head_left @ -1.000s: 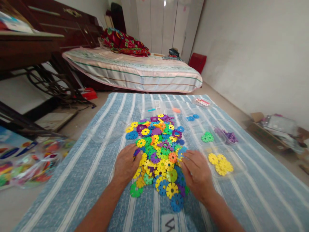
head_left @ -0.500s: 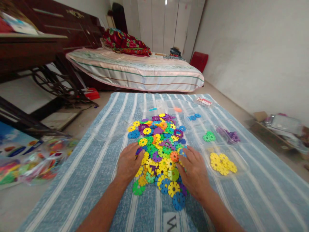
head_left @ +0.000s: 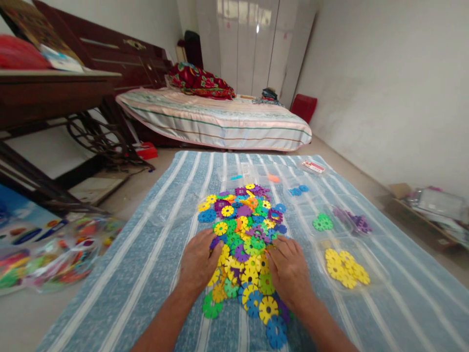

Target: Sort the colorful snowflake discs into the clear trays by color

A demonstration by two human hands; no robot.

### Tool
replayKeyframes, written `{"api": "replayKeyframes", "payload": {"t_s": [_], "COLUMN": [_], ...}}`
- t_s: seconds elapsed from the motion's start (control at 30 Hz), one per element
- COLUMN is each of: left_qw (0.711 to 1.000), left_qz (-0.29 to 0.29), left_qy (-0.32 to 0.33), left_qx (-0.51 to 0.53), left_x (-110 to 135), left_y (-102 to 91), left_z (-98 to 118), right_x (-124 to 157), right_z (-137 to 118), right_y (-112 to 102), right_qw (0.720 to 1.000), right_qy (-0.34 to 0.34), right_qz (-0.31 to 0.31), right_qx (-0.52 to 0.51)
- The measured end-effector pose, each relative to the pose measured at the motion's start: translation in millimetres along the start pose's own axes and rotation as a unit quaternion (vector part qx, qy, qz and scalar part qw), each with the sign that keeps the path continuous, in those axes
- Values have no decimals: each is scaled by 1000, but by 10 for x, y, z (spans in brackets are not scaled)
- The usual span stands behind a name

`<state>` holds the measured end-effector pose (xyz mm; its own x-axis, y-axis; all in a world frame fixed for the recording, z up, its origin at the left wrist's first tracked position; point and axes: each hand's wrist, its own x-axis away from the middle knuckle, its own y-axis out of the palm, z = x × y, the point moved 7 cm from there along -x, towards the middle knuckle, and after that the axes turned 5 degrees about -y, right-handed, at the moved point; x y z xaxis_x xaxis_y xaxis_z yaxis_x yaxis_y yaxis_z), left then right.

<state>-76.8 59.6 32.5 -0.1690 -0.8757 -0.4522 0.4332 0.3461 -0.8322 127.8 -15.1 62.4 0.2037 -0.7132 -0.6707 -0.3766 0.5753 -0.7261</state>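
Note:
A heap of colourful notched plastic discs lies on the striped cloth between my hands. My left hand rests at the heap's left edge, thumb and fingers apart, beside a purple piece. On the right side, my right hand has its fingers drawn together over the heap, seemingly around an orange disc, of which only a sliver shows. A blue disc and a green disc lie at the near edge. To the right, a clear tray holds several yellow discs.
Other clear trays hold green discs, purple pieces, blue discs and an orange piece. A lidded box sits at the far right corner. Beyond the table stands a bed; bags of toys lie left.
My right hand has moved left over the heap, its fingers closing and covering the orange disc. My left hand has stayed at the heap's edge. The view has tilted up slightly.

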Motion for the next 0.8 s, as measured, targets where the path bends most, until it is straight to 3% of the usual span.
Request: {"api": "replayKeyframes", "payload": {"t_s": [0.13, 0.27, 0.37, 0.47, 0.53, 0.6, 0.7, 0.8], "left_qw": [1000, 1000, 999, 999, 999, 999, 999, 1000], "left_qz": [8, 20, 31, 32, 25, 20, 21, 16], "left_qy": [3, 0, -8, -16, -18, -20, -21, -17], "left_qx": [6, 10, 8, 8, 14, 19, 21, 17], "left_x": [18, 45, 66, 79, 83, 83, 82, 76], "left_y": [-20, -28, -28, -21, -6, 7, 19, 28], "left_z": [-4, -17, -24, -26, -25, -25, -30, -26], "right_x": [-368, -1117, -1719, -2020, -1973, -1748, -1217, -694], "right_z": [208, 651, 997, 1176, 1132, 988, 745, 585], "right_y": [12, 172, 262, 273, 287, 332, 380, 352], "right_qw": [1000, 992, 980, 971, 971, 974, 975, 979], "right_qy": [-18, -14, 18, 77, 92, 80, 59, 57], "right_qz": [-26, -89, -119, -113, -117, -149, -197, -195], "right_qx": [0, 89, 160, 195, 186, 152, 84, 36]}}
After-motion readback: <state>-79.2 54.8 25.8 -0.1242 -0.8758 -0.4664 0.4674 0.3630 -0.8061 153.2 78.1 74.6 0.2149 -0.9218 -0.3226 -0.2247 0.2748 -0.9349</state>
